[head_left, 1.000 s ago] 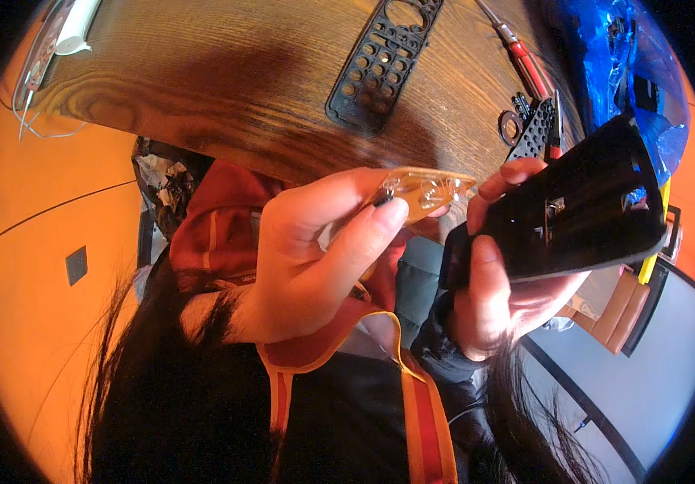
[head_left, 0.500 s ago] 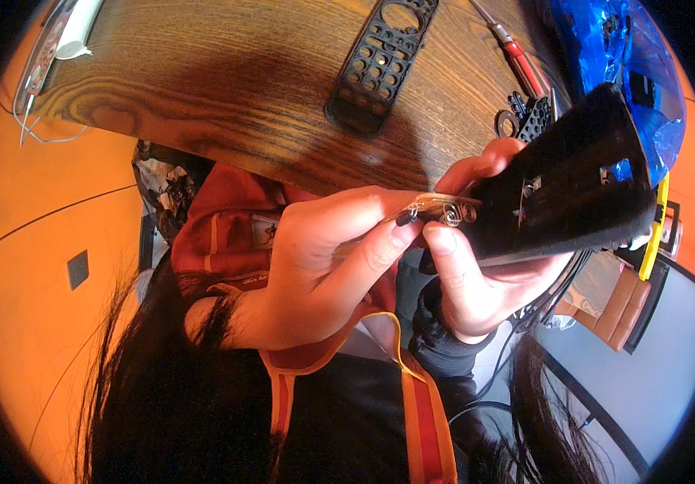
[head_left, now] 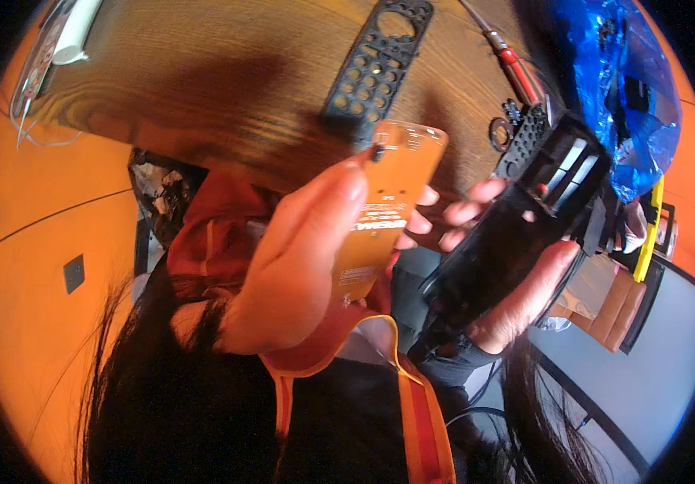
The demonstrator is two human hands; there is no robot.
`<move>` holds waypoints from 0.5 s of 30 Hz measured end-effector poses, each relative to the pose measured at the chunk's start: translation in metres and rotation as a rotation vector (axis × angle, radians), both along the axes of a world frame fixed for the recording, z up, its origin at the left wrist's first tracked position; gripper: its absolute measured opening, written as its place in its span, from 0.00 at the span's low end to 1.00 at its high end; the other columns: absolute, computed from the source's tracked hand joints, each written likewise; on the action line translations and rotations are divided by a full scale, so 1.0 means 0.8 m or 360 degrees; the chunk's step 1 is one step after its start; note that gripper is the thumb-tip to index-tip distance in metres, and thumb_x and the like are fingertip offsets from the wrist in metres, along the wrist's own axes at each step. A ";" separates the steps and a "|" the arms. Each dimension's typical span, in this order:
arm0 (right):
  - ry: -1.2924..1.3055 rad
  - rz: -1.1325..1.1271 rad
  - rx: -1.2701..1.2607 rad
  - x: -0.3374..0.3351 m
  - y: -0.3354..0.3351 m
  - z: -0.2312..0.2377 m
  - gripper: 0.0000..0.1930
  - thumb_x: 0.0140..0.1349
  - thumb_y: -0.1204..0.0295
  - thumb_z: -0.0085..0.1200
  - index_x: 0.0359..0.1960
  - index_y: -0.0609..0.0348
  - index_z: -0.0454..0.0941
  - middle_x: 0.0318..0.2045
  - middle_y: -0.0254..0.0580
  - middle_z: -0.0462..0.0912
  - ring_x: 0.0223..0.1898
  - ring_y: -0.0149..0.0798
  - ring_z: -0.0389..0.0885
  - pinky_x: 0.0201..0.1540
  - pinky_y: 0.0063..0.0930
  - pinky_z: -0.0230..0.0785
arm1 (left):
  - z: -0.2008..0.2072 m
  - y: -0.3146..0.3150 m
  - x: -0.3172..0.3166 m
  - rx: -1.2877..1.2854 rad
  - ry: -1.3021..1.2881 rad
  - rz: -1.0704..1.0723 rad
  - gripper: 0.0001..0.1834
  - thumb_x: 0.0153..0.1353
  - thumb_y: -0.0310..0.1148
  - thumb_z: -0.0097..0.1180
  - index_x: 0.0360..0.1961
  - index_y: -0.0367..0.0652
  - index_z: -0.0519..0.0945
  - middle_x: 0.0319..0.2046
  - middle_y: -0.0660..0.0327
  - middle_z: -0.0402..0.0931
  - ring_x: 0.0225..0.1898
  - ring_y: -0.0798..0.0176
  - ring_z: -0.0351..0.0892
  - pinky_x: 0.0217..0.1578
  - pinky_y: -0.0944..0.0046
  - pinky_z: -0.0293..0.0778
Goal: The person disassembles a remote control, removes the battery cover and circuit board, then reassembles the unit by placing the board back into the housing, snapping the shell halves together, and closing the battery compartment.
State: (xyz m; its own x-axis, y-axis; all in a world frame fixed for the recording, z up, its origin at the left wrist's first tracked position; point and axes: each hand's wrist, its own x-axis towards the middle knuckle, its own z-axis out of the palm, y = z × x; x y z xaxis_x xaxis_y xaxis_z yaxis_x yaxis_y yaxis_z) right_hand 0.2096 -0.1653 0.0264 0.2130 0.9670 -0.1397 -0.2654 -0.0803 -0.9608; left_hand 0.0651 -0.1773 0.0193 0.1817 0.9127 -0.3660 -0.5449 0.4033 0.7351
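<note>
My left hand (head_left: 283,258) is closed around the edges of a flat orange-brown circuit board (head_left: 375,218), its thumb near a small black part at the top. Pale print and a row of metal spring contacts show on the board. In my right hand (head_left: 529,298) lies a long black plastic remote-control housing (head_left: 488,258), gripped between thumb and fingers. Its hollow side faces up, and two bright strips show in the compartment at its far end. The board and the housing are apart, side by side above the table's near edge.
A black perforated cover (head_left: 367,85) lies on the wooden table (head_left: 226,48). To the right are a red-handled screwdriver (head_left: 518,74), a black pad with holes (head_left: 521,145), a small dark ring (head_left: 500,134) and a blue plastic bag (head_left: 642,105). A white cylinder (head_left: 75,36) stands far left.
The board, earlier edge-on against the housing in both hands, has come away to the left and turned its printed face up. The housing has tilted, showing its hollow inside.
</note>
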 end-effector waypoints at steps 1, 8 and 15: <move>0.0204 0.0056 -0.0160 0.003 -0.003 0.003 0.39 0.59 0.35 0.36 0.46 0.65 0.68 0.30 0.46 0.78 0.24 0.34 0.78 0.23 0.23 0.72 | -0.002 0.004 -0.002 0.0016 0.0039 -0.0038 0.29 0.67 0.45 0.29 0.54 0.27 0.67 0.44 0.45 0.74 0.41 0.55 0.76 0.45 0.58 0.72; 0.1088 0.0495 -0.0384 0.021 -0.006 0.000 0.48 0.54 0.27 0.30 0.40 0.71 0.72 0.28 0.48 0.79 0.24 0.35 0.77 0.25 0.25 0.70 | 0.003 0.005 -0.003 0.0186 0.0031 0.0064 0.30 0.68 0.39 0.34 0.66 0.31 0.49 0.51 0.48 0.69 0.52 0.57 0.72 0.54 0.56 0.67; 0.1171 0.0494 -0.0431 0.017 -0.005 0.004 0.45 0.57 0.31 0.31 0.42 0.71 0.71 0.28 0.51 0.78 0.24 0.37 0.76 0.25 0.27 0.69 | -0.008 0.008 -0.012 0.0459 0.0167 -0.0010 0.31 0.67 0.34 0.37 0.69 0.39 0.44 0.52 0.48 0.68 0.52 0.55 0.71 0.55 0.53 0.67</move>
